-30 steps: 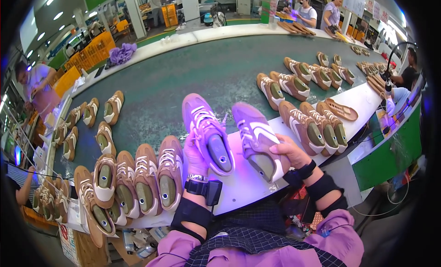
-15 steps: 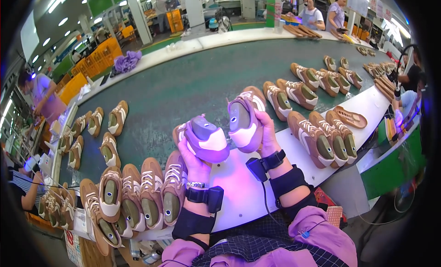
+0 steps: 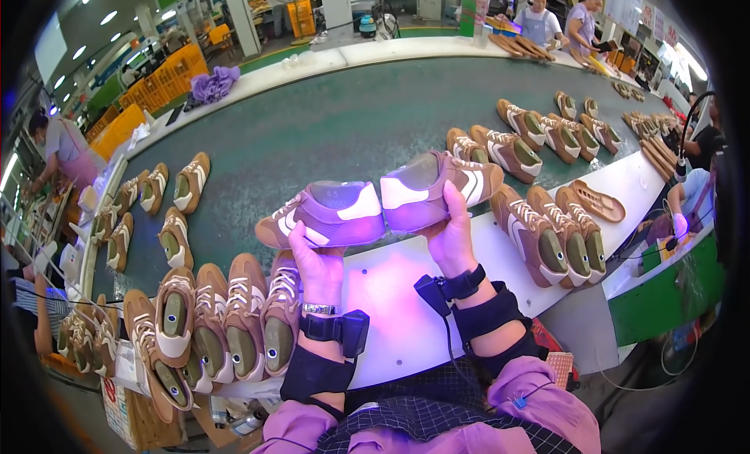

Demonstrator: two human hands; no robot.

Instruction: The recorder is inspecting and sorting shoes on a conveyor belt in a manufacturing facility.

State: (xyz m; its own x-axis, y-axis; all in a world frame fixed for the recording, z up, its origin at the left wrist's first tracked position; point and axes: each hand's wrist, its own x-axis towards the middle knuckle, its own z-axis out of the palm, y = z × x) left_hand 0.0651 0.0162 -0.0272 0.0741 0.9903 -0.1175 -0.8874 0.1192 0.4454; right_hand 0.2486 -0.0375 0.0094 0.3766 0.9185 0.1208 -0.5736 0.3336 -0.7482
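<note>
Above the smooth white table's [image 3: 391, 313] far edge, the left hand [image 3: 316, 260] grips one brown, white-trimmed lace-up sneaker [image 3: 337, 221], the right hand [image 3: 453, 237] a matching sneaker [image 3: 422, 202]; both have just swung sideways, nearly heel to heel, exposing their sides together.

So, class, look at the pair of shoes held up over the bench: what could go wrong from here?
The left hand's shoe and the right hand's shoe are heel to heel, so they might scuff each other.

A cable hangs from the black device at the right wrist; it could snag.

At the left, one shoe seems to rest on others, so a bump might topple it.
</note>
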